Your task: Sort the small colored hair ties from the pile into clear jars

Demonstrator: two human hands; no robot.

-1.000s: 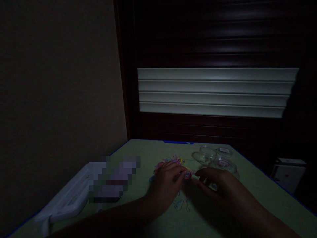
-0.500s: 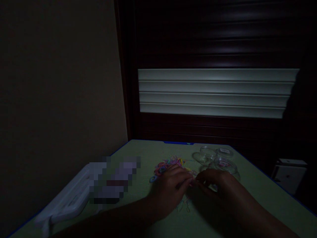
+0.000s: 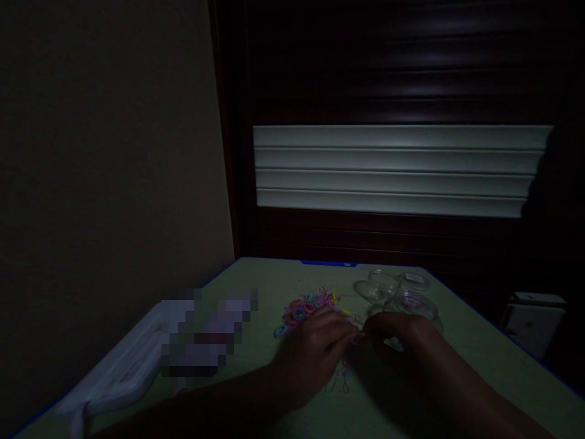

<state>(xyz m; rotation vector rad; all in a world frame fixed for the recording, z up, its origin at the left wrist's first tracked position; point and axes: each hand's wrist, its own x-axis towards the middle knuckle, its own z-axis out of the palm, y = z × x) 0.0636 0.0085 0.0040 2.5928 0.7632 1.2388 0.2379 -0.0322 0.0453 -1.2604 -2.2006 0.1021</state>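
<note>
My left hand [image 3: 315, 347] is closed in a pinch on a small pinkish hair tie [image 3: 357, 338]. From the other side, the fingertips of my right hand [image 3: 402, 338] pinch the same band, and the two hands almost meet. Dim light blurs the band's exact shape. Just beyond my left hand lies a loose pile of colourful hair ties [image 3: 297, 312], partly covered by that hand. Several thin pale elastic bands [image 3: 337, 385] lie on the table nearer to me, below the hands.
Clear round plastic containers [image 3: 382, 281] stand at the back right, one of them [image 3: 415, 302] behind my right hand. A clear lid [image 3: 414, 279] with a label lies there too. On the left is a white plastic object [image 3: 114, 372] beside a blurred-out patch. The table [image 3: 265, 274] has a blue edge.
My right hand has shifted slightly to the right, and more of the pinkish hair tie shows between the fingertips. The left hand stays nearly in place.
</note>
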